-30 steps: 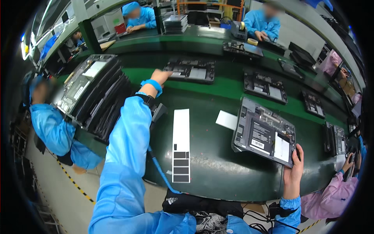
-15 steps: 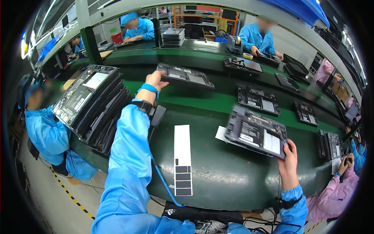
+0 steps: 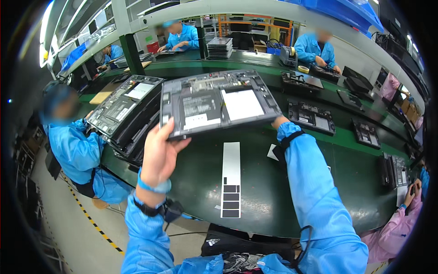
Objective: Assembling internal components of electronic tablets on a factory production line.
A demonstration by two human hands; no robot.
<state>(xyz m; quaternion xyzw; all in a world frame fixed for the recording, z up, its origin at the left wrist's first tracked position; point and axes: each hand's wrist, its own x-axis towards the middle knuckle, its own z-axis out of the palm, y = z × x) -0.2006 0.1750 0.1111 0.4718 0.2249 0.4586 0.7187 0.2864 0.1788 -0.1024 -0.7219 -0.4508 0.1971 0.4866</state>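
Note:
Raised over the bench is a dark laptop base (image 3: 210,98) with its inside uncovered, showing a battery, a circuit board and a white rectangular patch. My left hand (image 3: 159,153) grips its near left edge, thumb on top. My right hand (image 3: 279,122) holds its right corner; the fingers there are mostly hidden. Just left of it rises a tall stack of similar laptop bases (image 3: 123,109), partly behind the held one. A white strip with black rectangles (image 3: 231,160) lies on the green bench (image 3: 260,196) below.
Several more laptop bases (image 3: 311,116) sit along the green line to the right. A small white card (image 3: 273,152) lies by my right forearm. A person in blue (image 3: 73,146) sits beside the stack; others work across the line and at right. A metal frame (image 3: 132,52) stands beyond.
The laptop base in my right hand has moved left and up, and both hands now hold it. My left hand has let go of another base by the far line and come nearer.

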